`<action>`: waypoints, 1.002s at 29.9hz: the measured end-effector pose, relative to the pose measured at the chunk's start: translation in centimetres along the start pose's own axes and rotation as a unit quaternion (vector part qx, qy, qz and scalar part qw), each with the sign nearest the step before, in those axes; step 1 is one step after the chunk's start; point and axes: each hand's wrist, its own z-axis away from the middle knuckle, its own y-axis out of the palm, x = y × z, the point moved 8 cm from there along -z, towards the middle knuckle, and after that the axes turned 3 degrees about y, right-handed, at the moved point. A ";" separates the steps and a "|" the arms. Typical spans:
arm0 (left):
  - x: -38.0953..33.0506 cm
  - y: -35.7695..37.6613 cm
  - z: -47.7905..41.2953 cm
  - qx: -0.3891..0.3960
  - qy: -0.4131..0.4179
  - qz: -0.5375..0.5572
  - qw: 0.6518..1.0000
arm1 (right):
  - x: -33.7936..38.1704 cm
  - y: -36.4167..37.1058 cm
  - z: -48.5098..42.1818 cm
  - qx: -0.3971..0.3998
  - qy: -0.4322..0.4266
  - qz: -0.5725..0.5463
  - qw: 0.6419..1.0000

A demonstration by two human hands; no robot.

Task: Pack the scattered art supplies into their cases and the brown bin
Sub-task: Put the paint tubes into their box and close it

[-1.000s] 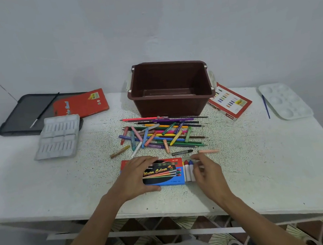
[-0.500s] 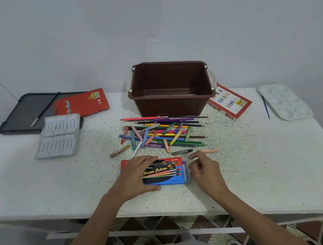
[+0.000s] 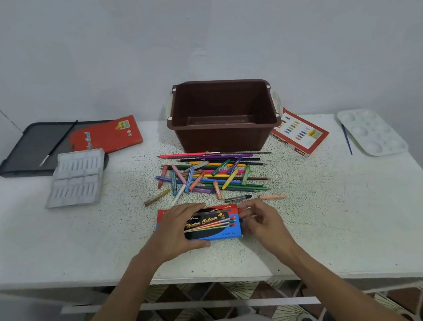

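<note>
Water-colour box (image 3: 213, 225) lies flat on the near part of the bench (image 3: 344, 210), between the two hands. The left hand (image 3: 176, 230) holds it down: its fingers (image 3: 191, 207) are spread over the far edge and the left part of the lid, and the thumb is hooked against the near edge. The right hand (image 3: 264, 220) is at the box's right end with its fingers curled in toward the end flap. The hand itself hides whether they pinch the flap or only push it.

I judge the step to be closing this box, early in the task. The next move calls for tucking the flap home while the left hand braces the box, then carrying it to the bin.

Just beyond the right hand lie a peach crayon (image 3: 272, 196) and a dark crayon (image 3: 237, 198). Beyond those, the heap of crayons and colour pencils (image 3: 212, 173) remains unsorted. Behind the heap stands the brown bin (image 3: 224, 132), with nothing visible inside it. An oil pastels box (image 3: 300, 133) lies just beside the bin on the right, and a grey crayon tray (image 3: 76, 177) lies well to the left.
</note>
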 end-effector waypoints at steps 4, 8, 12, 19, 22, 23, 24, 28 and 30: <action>0.1 0.0 0.0 -0.012 -0.001 0.011 1.000 | -0.9 0.2 0.0 0.029 -0.016 0.087 0.996; 0.1 -0.3 -0.1 -0.021 -0.004 0.036 0.999 | -1.4 0.3 0.0 0.040 -0.013 0.118 0.992; 0.0 -0.3 -0.1 -0.019 -0.003 0.012 1.000 | -1.8 -0.2 -0.5 0.010 0.018 0.074 0.997; 0.1 0.4 0.0 0.004 0.003 -0.045 0.999 | -3.2 -1.0 -0.8 -0.038 0.087 0.039 0.995; 0.3 0.4 -0.1 0.005 0.001 -0.042 0.999 | -2.8 -0.8 -0.7 -0.030 0.051 0.076 0.995; 0.3 0.4 -0.1 0.004 0.000 -0.038 0.999 | -2.7 -0.7 -0.7 -0.025 0.034 0.099 0.994; 0.3 0.3 -0.1 0.002 -0.002 -0.032 0.999 | -2.5 -0.5 -0.6 -0.022 0.017 0.121 0.992; 0.1 0.1 0.0 -0.002 -0.007 -0.010 1.000 | -1.7 -0.3 -0.2 -0.032 -0.038 0.181 0.982; 0.1 0.1 0.0 -0.002 -0.009 -0.011 1.000 | -1.3 -0.3 0.0 -0.032 -0.052 0.182 0.981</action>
